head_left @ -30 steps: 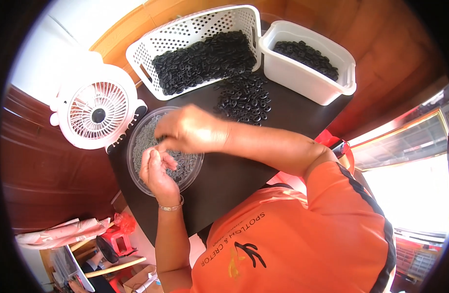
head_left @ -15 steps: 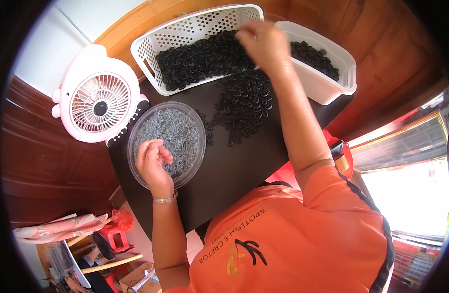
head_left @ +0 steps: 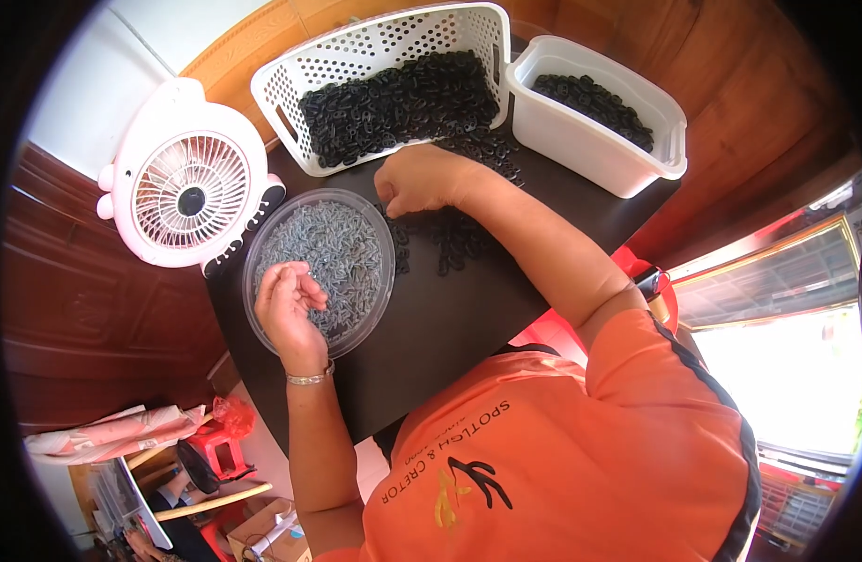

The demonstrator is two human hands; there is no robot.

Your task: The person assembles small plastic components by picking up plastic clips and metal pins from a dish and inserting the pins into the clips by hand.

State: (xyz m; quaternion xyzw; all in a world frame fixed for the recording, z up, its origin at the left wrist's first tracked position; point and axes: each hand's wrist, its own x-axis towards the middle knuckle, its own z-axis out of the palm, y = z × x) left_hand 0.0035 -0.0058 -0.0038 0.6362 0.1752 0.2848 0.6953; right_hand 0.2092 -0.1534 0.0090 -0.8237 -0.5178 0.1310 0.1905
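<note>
My left hand [head_left: 289, 307] is over the round clear tub [head_left: 390, 272], its fingers curled in toward the thumb. Whatever may be in those fingers is hidden. Many small, greyish see-through slim pieces [head_left: 333, 239] fill the tub. My right hand [head_left: 420, 180] is at the tub's right rim, fingers bent down and pressed together; their hold is too small or hidden to make out. Small black oval pieces with holes [head_left: 459, 242] lie in a loose pile on the table, partly covered by my right hand and forearm.
A white perforated basket [head_left: 286, 80] holds a heap of black pieces at the back. To its right a white plastic bin [head_left: 581, 140] holds more. A pale pink fan [head_left: 192, 187] stands left of the tub on the dark table [head_left: 431, 318]. A red stool [head_left: 227, 450] is at lower left.
My right hand has moved from above the right end of the basket, near the bin, down and left to the tub's rim. The left hand has hardly moved.
</note>
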